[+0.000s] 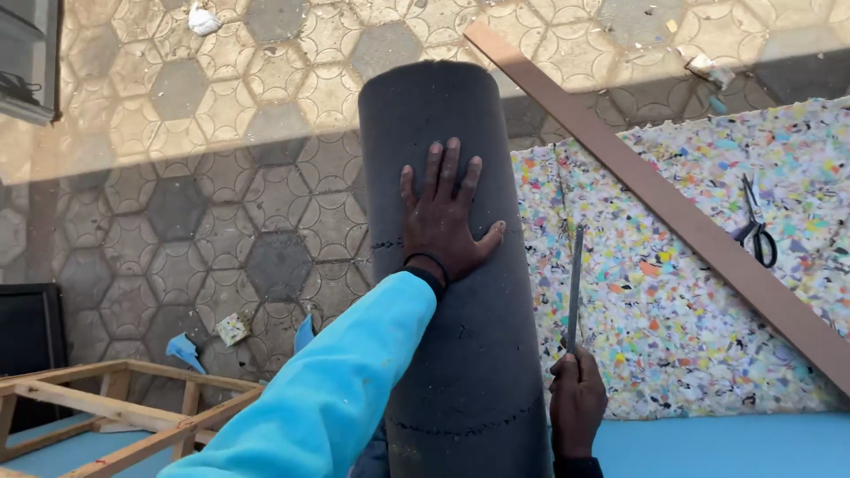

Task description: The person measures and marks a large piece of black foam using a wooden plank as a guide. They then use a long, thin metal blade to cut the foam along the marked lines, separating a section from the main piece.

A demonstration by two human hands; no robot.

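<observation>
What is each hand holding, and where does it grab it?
Right hand grips a thin blade at its lower end. Left hand lies flat on the dark foam roll, not gripping.

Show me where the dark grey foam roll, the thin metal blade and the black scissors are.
dark grey foam roll (460, 354): head view, bare lower surface.
thin metal blade (575, 283): head view, middle of blade above right hand.
black scissors (757, 226): head view, near the pivot.

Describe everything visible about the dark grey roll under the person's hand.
The dark grey roll is a thick sheet of what looks like foam, wound into a fat cylinder with a matte, slightly pitted surface. Faint dashed lines cross it, one near the wrist and one lower down. It reaches away from the camera over the hexagon paving, its far end rounded. The left hand lies flat on it, fingers spread. The right hand, holding a thin blade, is at its right edge, beside the speckled foam sheet.
</observation>
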